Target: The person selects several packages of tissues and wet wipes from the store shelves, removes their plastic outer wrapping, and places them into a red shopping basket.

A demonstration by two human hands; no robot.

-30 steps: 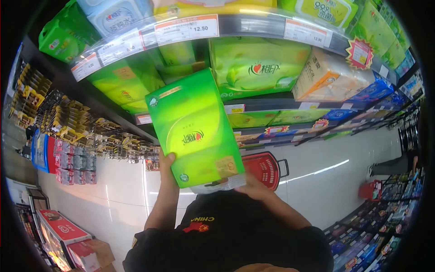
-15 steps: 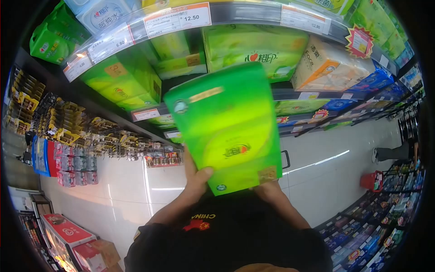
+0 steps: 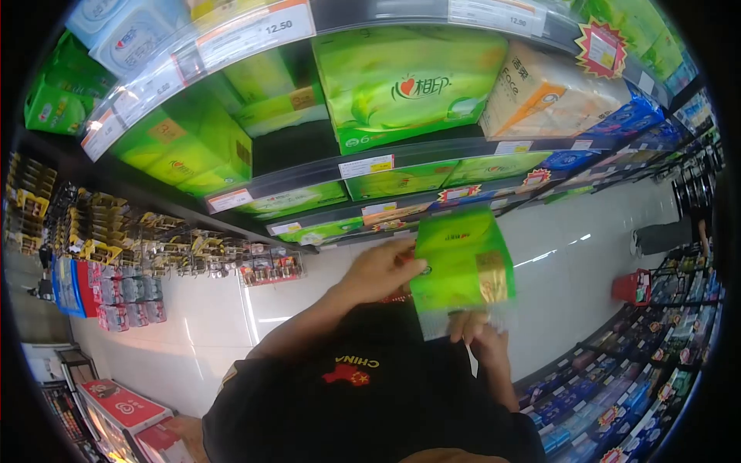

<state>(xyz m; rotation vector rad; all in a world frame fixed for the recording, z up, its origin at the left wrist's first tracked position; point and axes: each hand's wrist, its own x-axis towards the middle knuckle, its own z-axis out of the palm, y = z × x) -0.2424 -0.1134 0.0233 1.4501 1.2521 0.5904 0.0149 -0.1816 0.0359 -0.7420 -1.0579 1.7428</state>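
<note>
Green tissue pack (image 3: 461,258) sits low before the person's chest, its left edge gripped by the left hand (image 3: 380,268) with fingers curled round it, its clear bottom flap pinched from below by the right hand (image 3: 480,332), with the stocked tissue shelf (image 3: 370,158) beyond.

Green tissue pack (image 3: 461,258): lowered from in front of the shelves to chest level and shifted toward the person's right, now seen before the floor rather than the shelf fronts; appears smaller and turned more end-on. Left hand (image 3: 382,270): moved from the pack's lower edge to its upper left side. Right hand (image 3: 480,328): now beneath the pack, fingers at its clear lower edge. Shelf gap: exposed, no longer covered by the pack.
</note>
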